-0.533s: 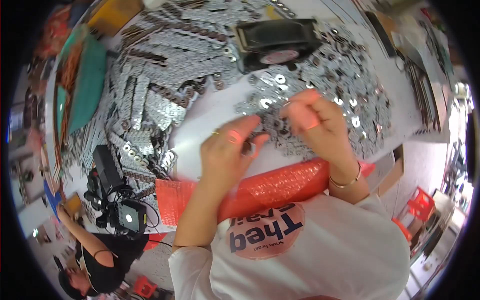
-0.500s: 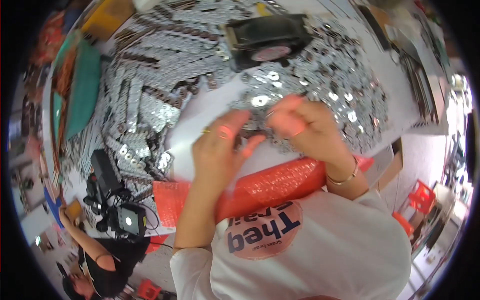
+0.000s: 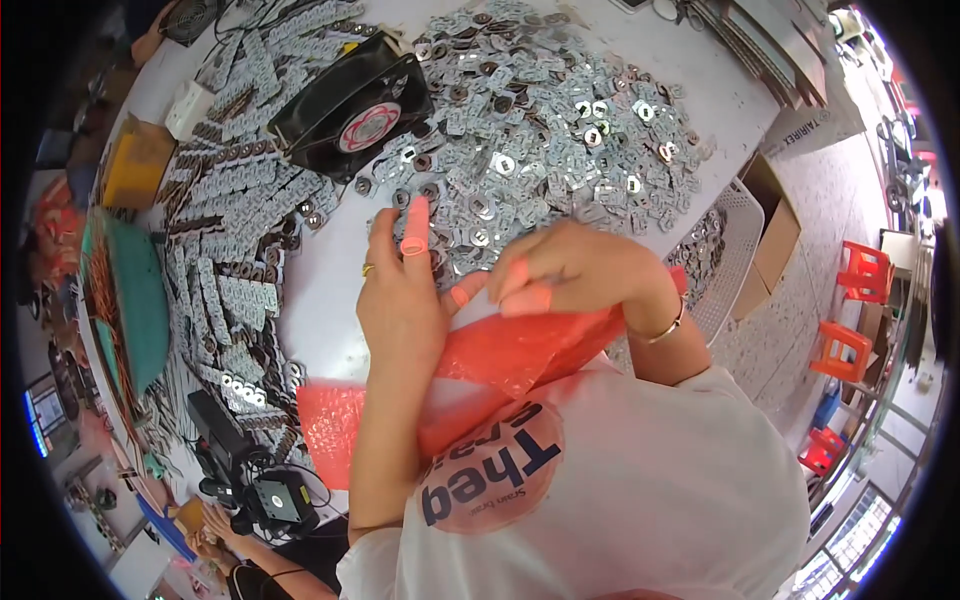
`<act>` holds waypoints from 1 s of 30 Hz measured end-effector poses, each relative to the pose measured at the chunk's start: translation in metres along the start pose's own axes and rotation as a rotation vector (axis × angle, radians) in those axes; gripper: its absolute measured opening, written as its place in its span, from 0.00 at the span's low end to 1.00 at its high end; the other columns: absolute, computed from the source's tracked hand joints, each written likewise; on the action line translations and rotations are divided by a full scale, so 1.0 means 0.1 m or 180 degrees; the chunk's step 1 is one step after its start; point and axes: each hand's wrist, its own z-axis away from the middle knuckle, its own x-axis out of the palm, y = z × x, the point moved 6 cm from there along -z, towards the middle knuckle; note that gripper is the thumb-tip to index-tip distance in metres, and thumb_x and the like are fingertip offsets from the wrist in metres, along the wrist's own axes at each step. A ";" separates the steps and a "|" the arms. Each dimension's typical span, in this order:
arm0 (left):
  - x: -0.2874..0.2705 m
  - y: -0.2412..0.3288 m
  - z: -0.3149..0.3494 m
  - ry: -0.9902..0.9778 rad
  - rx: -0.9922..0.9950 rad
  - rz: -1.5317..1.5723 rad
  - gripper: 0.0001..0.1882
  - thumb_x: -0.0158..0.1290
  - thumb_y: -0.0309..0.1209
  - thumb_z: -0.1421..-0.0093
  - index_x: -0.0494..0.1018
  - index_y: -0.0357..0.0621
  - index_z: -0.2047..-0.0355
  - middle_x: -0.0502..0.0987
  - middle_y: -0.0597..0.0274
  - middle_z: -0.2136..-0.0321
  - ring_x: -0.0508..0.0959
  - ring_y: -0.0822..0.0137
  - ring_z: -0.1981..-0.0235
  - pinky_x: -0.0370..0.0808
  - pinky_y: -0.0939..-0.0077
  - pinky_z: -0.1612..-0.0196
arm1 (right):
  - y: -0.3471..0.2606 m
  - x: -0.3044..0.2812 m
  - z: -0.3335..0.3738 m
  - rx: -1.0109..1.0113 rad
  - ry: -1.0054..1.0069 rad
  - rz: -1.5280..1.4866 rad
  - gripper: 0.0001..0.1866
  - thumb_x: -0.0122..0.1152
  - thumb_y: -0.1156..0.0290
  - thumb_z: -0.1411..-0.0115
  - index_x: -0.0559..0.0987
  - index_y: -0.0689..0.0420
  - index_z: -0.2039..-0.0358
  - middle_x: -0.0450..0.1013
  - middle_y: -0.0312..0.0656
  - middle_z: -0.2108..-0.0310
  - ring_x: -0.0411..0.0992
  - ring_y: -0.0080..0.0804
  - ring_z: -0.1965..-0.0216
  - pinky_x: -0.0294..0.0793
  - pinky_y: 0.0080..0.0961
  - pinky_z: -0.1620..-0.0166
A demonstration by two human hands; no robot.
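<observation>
My left hand (image 3: 405, 310) is open over the near edge of a pile of small silvery metal pieces with round holes (image 3: 560, 140). Its index finger, in a pink finger cot, points at the pile, and the thumb reaches right. My right hand (image 3: 595, 270) sits beside that thumb with curled, slightly blurred fingers and pink cots on some of them. It is closed; what it pinches, if anything, is too small to make out. Beneath both hands, red bubble wrap (image 3: 500, 350) covers the table's near edge.
A black fan-like unit (image 3: 340, 100) with a round label stands behind my left hand. Strips of joined metal pieces (image 3: 230, 210) lie left. A pale plastic basket (image 3: 740, 265) and cardboard box (image 3: 775, 235) stand right. Black devices with cables (image 3: 275, 500) lie near-left, beside another person's hands (image 3: 220, 530).
The view has swung, so the fan-like unit now appears further left and the basket shows. My left index finger has straightened toward the pile. The right hand has come down beside my left thumb.
</observation>
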 end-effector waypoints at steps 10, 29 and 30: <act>0.23 0.51 -0.31 0.0479 0.0885 0.0455 0.43 0.67 0.41 0.62 0.60 0.51 0.46 0.66 0.51 0.49 0.75 0.52 0.65 0.75 0.65 0.72 | 0.27 -0.96 0.49 0.0068 0.2610 -0.0195 0.09 0.51 0.72 0.39 0.75 0.63 0.73 0.74 0.44 0.69 0.70 0.27 0.68 0.70 0.24 0.61; 0.37 0.76 -0.54 0.0302 0.1397 0.0483 0.47 0.65 0.50 0.67 0.62 0.52 0.45 0.65 0.53 0.49 0.76 0.54 0.66 0.75 0.67 0.73 | 0.22 -1.17 1.37 -0.0068 0.5205 0.0705 0.13 0.49 0.66 0.36 0.76 0.63 0.63 0.71 0.40 0.58 0.68 0.23 0.57 0.61 0.23 0.48; 0.37 0.78 -0.57 0.0266 0.1428 0.0570 0.47 0.65 0.50 0.66 0.62 0.51 0.45 0.64 0.53 0.48 0.75 0.55 0.67 0.74 0.67 0.74 | 0.26 -1.24 1.32 -0.0080 0.5178 0.0690 0.13 0.49 0.66 0.36 0.76 0.63 0.63 0.71 0.40 0.58 0.68 0.23 0.57 0.61 0.23 0.48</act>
